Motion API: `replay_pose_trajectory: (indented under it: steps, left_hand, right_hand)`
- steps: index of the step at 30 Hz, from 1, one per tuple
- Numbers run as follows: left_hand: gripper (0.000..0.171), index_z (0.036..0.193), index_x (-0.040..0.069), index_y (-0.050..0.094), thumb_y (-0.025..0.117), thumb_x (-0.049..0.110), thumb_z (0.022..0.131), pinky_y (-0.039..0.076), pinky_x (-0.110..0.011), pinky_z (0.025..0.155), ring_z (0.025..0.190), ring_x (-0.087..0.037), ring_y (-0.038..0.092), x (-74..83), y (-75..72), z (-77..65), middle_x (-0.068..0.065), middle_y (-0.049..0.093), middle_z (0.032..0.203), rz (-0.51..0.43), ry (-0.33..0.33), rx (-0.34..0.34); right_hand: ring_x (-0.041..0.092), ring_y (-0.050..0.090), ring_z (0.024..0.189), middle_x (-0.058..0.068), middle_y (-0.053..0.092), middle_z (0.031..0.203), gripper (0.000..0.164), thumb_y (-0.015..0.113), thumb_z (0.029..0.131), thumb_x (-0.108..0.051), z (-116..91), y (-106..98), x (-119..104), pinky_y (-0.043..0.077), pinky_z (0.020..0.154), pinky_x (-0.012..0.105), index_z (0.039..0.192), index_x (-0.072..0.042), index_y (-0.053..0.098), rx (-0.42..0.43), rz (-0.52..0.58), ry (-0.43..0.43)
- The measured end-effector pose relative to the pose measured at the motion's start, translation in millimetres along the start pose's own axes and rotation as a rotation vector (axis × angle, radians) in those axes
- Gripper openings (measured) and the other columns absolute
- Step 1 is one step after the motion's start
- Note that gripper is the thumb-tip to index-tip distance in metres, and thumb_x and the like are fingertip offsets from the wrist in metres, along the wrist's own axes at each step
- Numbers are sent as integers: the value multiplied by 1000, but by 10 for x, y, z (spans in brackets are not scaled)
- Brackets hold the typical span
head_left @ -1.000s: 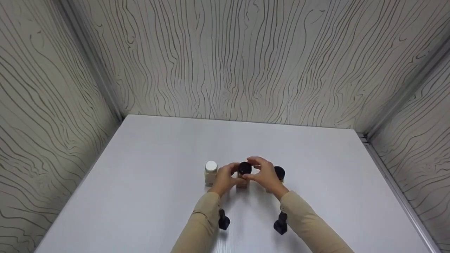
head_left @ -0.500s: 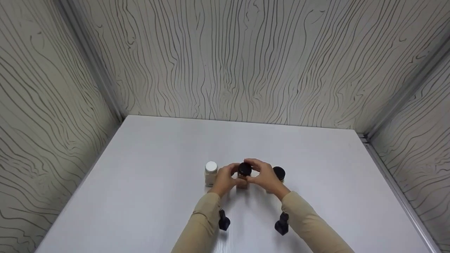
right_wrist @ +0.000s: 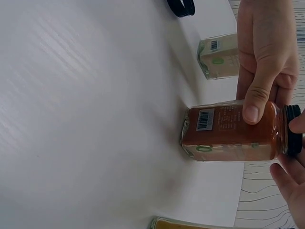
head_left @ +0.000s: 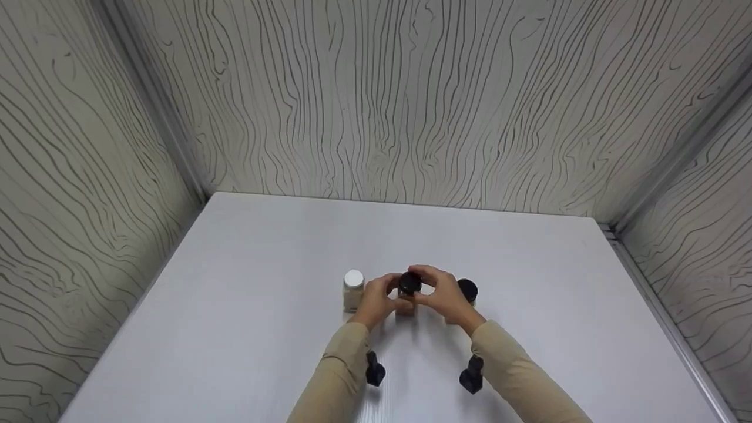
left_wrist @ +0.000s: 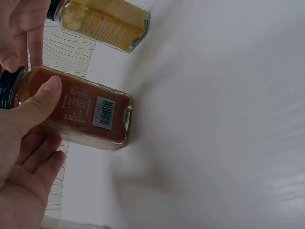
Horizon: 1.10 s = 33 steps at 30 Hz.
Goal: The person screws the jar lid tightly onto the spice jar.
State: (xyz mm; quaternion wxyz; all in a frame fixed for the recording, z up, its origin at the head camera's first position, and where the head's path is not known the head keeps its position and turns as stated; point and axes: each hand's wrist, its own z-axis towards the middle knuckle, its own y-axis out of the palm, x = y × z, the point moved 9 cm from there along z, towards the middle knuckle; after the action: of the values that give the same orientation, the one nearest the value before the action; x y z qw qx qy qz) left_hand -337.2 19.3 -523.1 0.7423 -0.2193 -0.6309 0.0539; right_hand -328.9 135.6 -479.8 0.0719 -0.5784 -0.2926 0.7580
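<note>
A square glass spice jar of red-brown powder (left_wrist: 76, 107) with a black lid (head_left: 409, 282) stands upright between the hands. My left hand (head_left: 374, 301) grips its body, the thumb lying flat across the printed side by a barcode label. At the top of the jar, my right hand (head_left: 445, 296) holds the black lid, with thumb and fingers on opposite sides of it. The right wrist view shows the right thumb (right_wrist: 298, 124) at the lid's edge, while most of that hand is cut off by the frame.
A white-topped jar of pale powder (head_left: 353, 294) stands left of the left hand. To the right, partly behind the right hand, is a yellow-brown jar (left_wrist: 105, 21) with a black lid. All stand on a white table (head_left: 264, 282) before wood-grain-patterned walls (head_left: 376, 117).
My right hand's thumb and fingers have shifted slightly around the lid, the thumb now a little lower and nearer the front. The left hand and the jars stay in place.
</note>
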Motion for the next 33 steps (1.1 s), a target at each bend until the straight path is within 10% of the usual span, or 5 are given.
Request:
replay_pose_trajectory:
  steps: [33]
  left_hand:
    - [52,122,-3,61,80,7,75,50,-40,110,121,-31,62,-23,5,12,-20,66,125,5,25,9]
  right_hand:
    - [41,58,122,28,59,130,51,73,81,-2,4,11,22,51,106,46,128,8,55,26,46,-1]
